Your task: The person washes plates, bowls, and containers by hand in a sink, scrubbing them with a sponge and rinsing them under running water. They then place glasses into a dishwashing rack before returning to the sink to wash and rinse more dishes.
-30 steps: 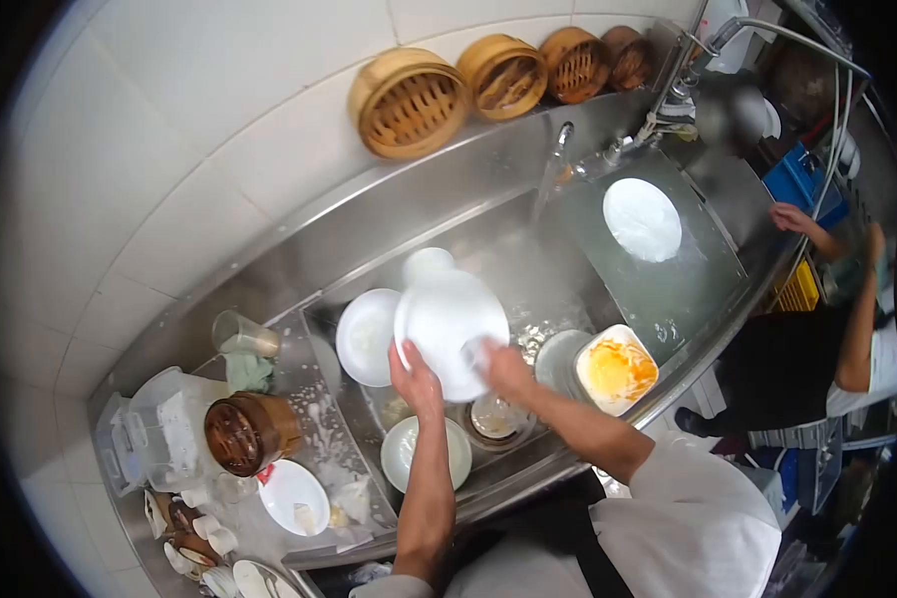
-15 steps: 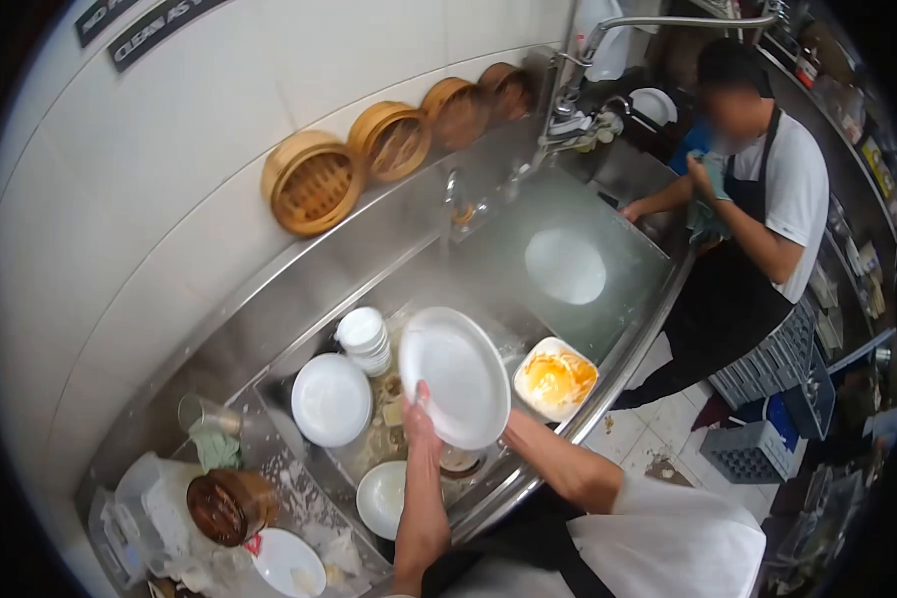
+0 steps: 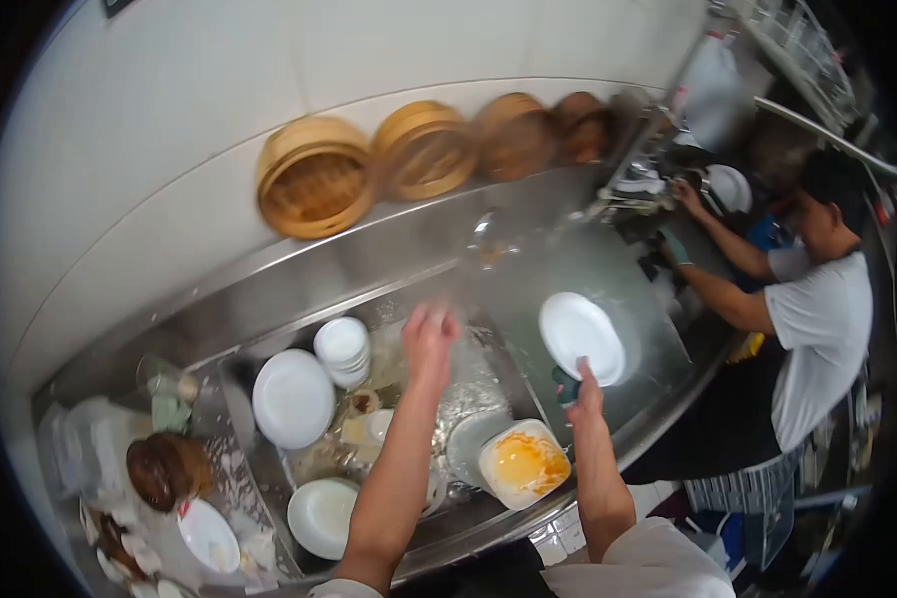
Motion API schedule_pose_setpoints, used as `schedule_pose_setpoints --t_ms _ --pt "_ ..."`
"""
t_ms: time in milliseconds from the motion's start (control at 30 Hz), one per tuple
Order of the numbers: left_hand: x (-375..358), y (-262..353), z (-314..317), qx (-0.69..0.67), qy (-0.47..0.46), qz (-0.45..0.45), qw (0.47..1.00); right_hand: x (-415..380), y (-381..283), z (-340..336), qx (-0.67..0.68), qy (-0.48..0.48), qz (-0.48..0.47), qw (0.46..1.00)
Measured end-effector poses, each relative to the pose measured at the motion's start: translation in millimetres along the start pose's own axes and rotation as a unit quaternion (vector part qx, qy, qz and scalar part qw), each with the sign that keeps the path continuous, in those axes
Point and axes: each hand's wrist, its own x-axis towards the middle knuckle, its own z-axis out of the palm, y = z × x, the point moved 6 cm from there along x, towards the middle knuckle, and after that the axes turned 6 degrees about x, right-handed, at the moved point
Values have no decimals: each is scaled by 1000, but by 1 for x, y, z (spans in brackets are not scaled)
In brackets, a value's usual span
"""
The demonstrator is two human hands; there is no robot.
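A white oval plate (image 3: 578, 334) is in my right hand (image 3: 589, 395), tilted over the cloudy water of the right basin (image 3: 638, 299). A dark green pad (image 3: 566, 387) shows at the same hand, by the plate's lower edge. My left hand (image 3: 432, 342) is raised over the left basin, its fingers curled and slightly blurred, with nothing visible in them. Below and between my arms, a square white bowl (image 3: 524, 463) smeared with orange-yellow residue sits near the sink's front edge. Left of my left forearm are a round white plate (image 3: 294, 399) and stacked small white bowls (image 3: 343, 351).
Bamboo steamers (image 3: 314, 179) lean along the wall behind the sink. A brown pot (image 3: 164, 470) and an oval dish (image 3: 209, 536) stand on the left counter. At right, a co-worker (image 3: 817, 309) reaches toward the sink's far end.
The oval plate has gone from over the left basin to the right basin in my right hand. My left hand has come off it. The co-worker now reaches forward; the view has shifted.
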Motion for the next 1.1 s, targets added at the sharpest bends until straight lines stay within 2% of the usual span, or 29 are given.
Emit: schedule_pose_setpoints --t_ms 67,100,133,167,200,233,267,333,367,400,433,467,500,533,567,600,633,667,700,733,767,800,833,867,900,967,1000,1033,1100 --pt "-59 21 -103 103 226 107 963 -46 6 37 -18 -88 78 993" --pt "-93 18 -183 166 374 157 899 -80 6 67 -85 -109 103 985" --pt "-125 4 -264 226 509 196 807 -106 3 104 -181 -183 115 960" --pt "-157 -16 -326 221 608 158 746 -106 3 131 -228 -222 96 943" --pt "-156 -51 -372 142 571 12 808 -116 2 172 -152 -246 74 954" --pt "-154 -73 -401 46 510 -128 849 -115 8 216 -46 -360 84 928" --pt "-153 -43 -364 11 423 -185 887 -109 18 246 78 -348 136 924" --pt "-135 -85 -414 -24 393 -258 882 -72 51 262 116 -421 154 886" --pt "-130 -101 -434 26 355 -233 905 -87 80 251 75 -402 172 896" --pt "-125 -82 -437 135 309 -275 900 -132 116 246 48 -357 170 917" --pt "-101 -112 -467 160 294 -268 903 -184 162 238 -50 -377 215 899" --pt "-83 -118 -476 456 181 -223 842 -237 204 233 -166 -406 218 872" --pt "-68 -122 -483 721 120 -141 668 -293 241 241 -225 -462 232 826" --pt "-92 -68 -469 567 256 -187 760 -369 271 271 -226 -503 215 806" --pt "-125 3 -444 384 407 -177 810 -441 298 313 -211 -579 151 773" --pt "-123 3 -444 334 345 -226 847 -511 321 351 -179 -706 138 671" --pt "-139 23 -431 264 421 -181 849 -568 349 383 -153 -741 146 637" --pt "-143 33 -422 291 461 -88 834 -624 382 414 -210 -749 154 609" --pt "-147 41 -413 273 469 -43 839 -660 428 442 -238 -784 138 557" --pt "-151 50 -404 254 472 3 844 -683 476 467 -360 -823 -55 435" --pt "-155 58 -395 237 473 49 847 -713 514 468 -488 -807 -143 300" --pt "-158 63 -386 228 464 79 853 -701 590 474 -468 -826 -267 167" --pt "-161 63 -381 215 458 90 858 -671 657 464 -599 -728 -323 85" --pt "-164 59 -376 207 453 97 862 -661 671 443 -701 -656 -274 -61" --pt "-165 59 -375 201 449 100 865 -632 708 436 -624 -659 -415 -70" --pt "-178 51 -373 203 438 94 871 -653 722 434 -548 -758 -273 -225" --pt "-187 52 -372 196 432 86 876 -662 707 438 -540 -817 -186 -76" --pt "-192 53 -376 182 424 86 883 -685 624 452 -445 -863 -216 107" --pt "-199 66 -387 104 420 89 897 -673 477 456 -355 -865 -215 282"
